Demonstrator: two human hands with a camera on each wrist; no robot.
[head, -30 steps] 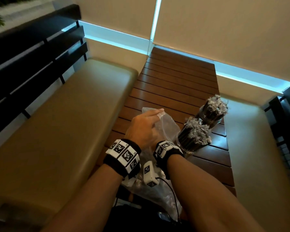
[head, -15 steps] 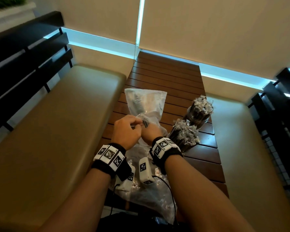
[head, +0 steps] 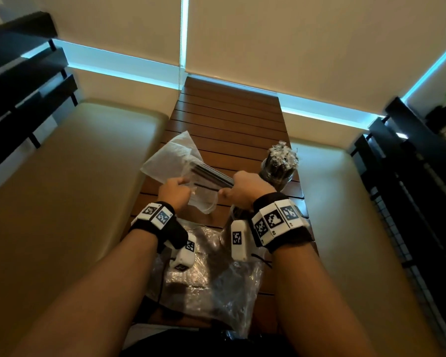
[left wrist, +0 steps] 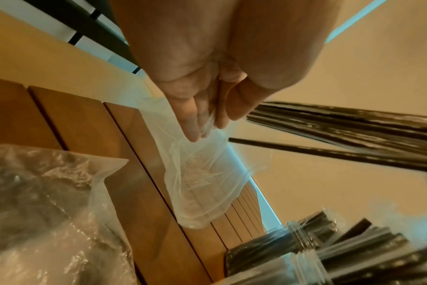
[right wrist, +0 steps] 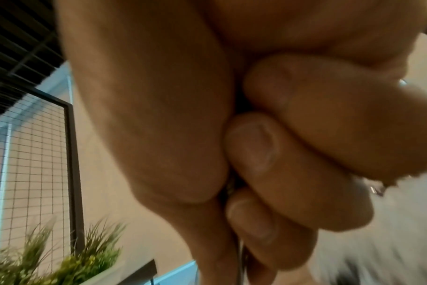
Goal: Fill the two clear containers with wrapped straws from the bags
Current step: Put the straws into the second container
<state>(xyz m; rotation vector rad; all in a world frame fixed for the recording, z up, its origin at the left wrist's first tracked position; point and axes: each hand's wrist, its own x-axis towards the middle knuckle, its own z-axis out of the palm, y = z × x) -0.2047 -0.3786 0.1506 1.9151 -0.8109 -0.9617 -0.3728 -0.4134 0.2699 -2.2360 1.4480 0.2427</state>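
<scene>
My left hand (head: 175, 191) pinches the open end of a clear plastic bag (head: 165, 161) above the slatted wooden table (head: 229, 119). In the left wrist view its fingers (left wrist: 195, 125) squeeze the bag (left wrist: 202, 173). My right hand (head: 245, 188) is a fist round a bundle of dark wrapped straws (head: 211, 175), whose far ends still reach into the bag. The straws (left wrist: 354, 125) fan out beside the left hand. One clear container (head: 281, 166), packed with wrapped straws, stands just past my right hand. Another clear container (left wrist: 302, 246) is mostly hidden behind my right wrist in the head view.
A second crinkled bag (head: 209, 279) lies on the table's near end, under my wrists. Tan padded benches flank the table on the left (head: 62, 189) and right (head: 340, 215). Black slatted backrests (head: 23, 86) stand behind them, and a mesh panel with a plant (right wrist: 49, 260) stands at the right.
The right hand has drawn a bundle of straws rightward, partly out of the bag. The left hand keeps hold of the bag, which now tilts to the left. The head view has shifted.
</scene>
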